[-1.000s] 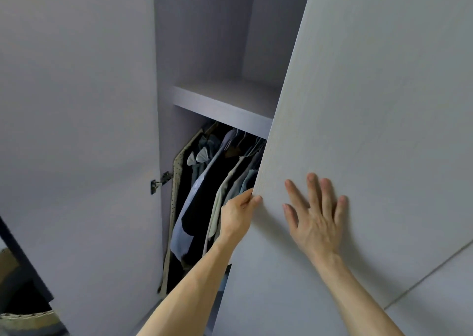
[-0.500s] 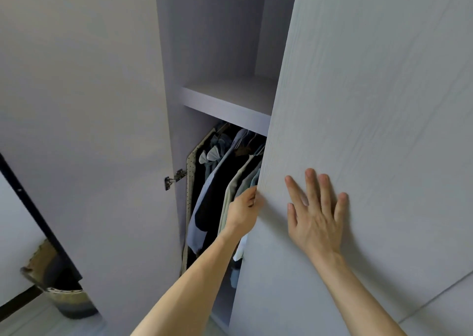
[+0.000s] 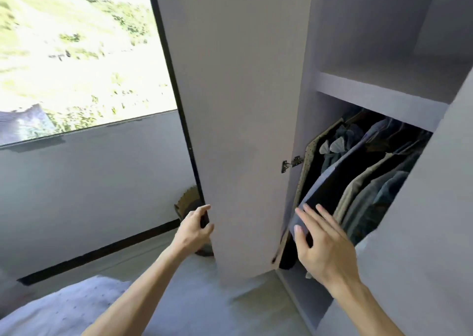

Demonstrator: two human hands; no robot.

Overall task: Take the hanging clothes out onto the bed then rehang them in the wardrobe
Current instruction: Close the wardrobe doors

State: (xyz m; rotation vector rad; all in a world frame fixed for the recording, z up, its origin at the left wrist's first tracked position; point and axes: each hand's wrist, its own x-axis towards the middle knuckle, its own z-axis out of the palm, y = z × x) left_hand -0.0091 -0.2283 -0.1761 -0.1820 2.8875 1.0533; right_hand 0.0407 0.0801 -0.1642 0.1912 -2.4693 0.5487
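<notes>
The grey wardrobe stands with its left door (image 3: 238,120) swung out. My left hand (image 3: 195,229) grips that door's outer edge, fingers curled round it. My right hand (image 3: 321,246) hovers with straight, spread fingers in front of the gap, just short of the hanging clothes (image 3: 358,182). Several garments in dark navy, beige, grey-green and blue hang tightly under an inner shelf (image 3: 378,97). The right door (image 3: 435,220) covers the rest of the row. A corner of the bed (image 3: 64,307), in pale dotted fabric, lies at the lower left.
A large window (image 3: 76,54) fills the upper left above a grey wall. A woven basket (image 3: 188,202) sits on the floor behind the left door. A metal hinge (image 3: 291,163) shows inside the wardrobe. Grey floor lies between bed and wardrobe.
My left hand left the right door's edge and took the left door's edge. My right hand lifted off the right door's face and came before the clothes. The view swung left.
</notes>
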